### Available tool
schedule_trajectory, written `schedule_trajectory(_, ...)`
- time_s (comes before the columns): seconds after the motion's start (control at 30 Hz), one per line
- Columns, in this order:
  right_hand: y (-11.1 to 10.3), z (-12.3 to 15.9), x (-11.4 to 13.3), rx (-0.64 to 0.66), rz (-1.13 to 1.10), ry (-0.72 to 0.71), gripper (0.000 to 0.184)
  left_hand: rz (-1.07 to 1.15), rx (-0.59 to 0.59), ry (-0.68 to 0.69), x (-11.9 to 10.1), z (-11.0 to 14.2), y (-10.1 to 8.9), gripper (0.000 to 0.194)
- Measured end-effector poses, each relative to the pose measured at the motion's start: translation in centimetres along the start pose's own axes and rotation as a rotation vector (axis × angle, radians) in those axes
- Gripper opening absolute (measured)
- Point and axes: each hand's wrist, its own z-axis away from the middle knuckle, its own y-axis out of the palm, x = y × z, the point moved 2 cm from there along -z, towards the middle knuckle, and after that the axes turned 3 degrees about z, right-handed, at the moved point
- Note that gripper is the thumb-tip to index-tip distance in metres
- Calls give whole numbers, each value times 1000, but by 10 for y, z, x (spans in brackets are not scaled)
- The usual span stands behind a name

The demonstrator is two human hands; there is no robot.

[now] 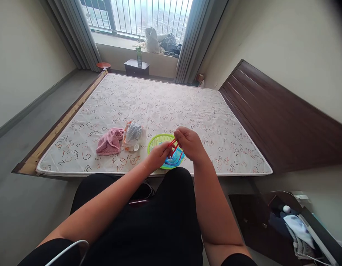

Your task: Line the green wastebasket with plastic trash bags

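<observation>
A red cord (173, 142) is pinched between my two hands, which are close together over the near edge of the mattress. My left hand (159, 155) is closed on its lower left part, and my right hand (189, 143) grips its upper end. Under them sits a lime-green mesh basket (152, 142). In it lies something blue and crinkled (175, 160) with red strips on it; the hands partly cover it. Left of the basket are a clear plastic bag (133, 136) with grey and orange contents and a crumpled pink towel (110, 142).
The letter-print mattress (171, 99) lies in a wooden bed frame with a dark headboard (281, 114) at right. Near the window stand a small cabinet (137, 67) with a green bottle (139, 55) and a red stool (103, 65). A dark nightstand (251, 218) is at lower right.
</observation>
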Motion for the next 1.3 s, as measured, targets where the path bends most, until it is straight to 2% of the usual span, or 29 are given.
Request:
schedule_trajectory(0.13, -2, 2, -13, -88, -485, 109, 55, -97, 9, -55, 20, 10, 6, 28)
schedule_trajectory(0.23, -1, 5, -21, -155, -626, 137, 60, -133, 66, -105, 27, 16, 9, 26)
schedule_trajectory(0.3, -1, 8, -28, -200, -625, 150, 59, -80, 75, -120, 25, 18, 11, 28)
schedule_trajectory(0.37, 0, 12, -34, -192, -547, 172, 54, -23, 43, -126, 16, 17, 11, 32)
schedule_trajectory(0.4, 1, 14, -37, -145, -472, 180, 49, -1, 31, -136, 12, 16, 11, 34)
schedule_trajectory(0.47, 4, 19, -38, 31, -270, 171, 41, 54, 32, -171, 4, 12, 11, 36)
schedule_trajectory(0.53, 7, 26, -37, 200, -53, 127, 46, 119, 69, -214, 0, 9, 11, 38)
schedule_trajectory(0.6, 8, 30, -36, 246, 100, 78, 36, 168, 99, -243, 0, 8, 10, 39)
schedule_trajectory(0.63, 7, 31, -37, 214, 140, 59, 28, 189, 105, -247, 0, 8, 10, 38)
schedule_trajectory(0.7, 6, 31, -41, 95, 137, 49, 31, 236, 81, -226, -1, 10, 10, 32)
schedule_trajectory(0.83, 5, 24, -59, -150, -207, 212, 40, 329, -41, -103, -15, 16, 7, 39)
schedule_trajectory(0.87, 5, 23, -63, -199, -314, 268, 41, 295, -26, -70, -20, 17, 7, 34)
schedule_trajectory(0.93, 6, 20, -68, -265, -479, 348, 42, 126, 80, -17, -28, 18, 7, 18)
schedule_trajectory(1.0, 7, 18, -68, -272, -564, 386, 43, -97, 145, 20, -32, 19, 7, 15)
schedule_trajectory(1.13, 9, 20, -58, -224, -582, 391, 42, -336, -14, 38, -25, 18, 7, 22)
schedule_trajectory(1.17, 11, 21, -55, -206, -560, 388, 41, -361, -15, 23, -21, 18, 10, 23)
schedule_trajectory(1.3, 22, 25, -45, -140, -303, 359, 32, -303, 199, -118, -2, 15, 26, 36)
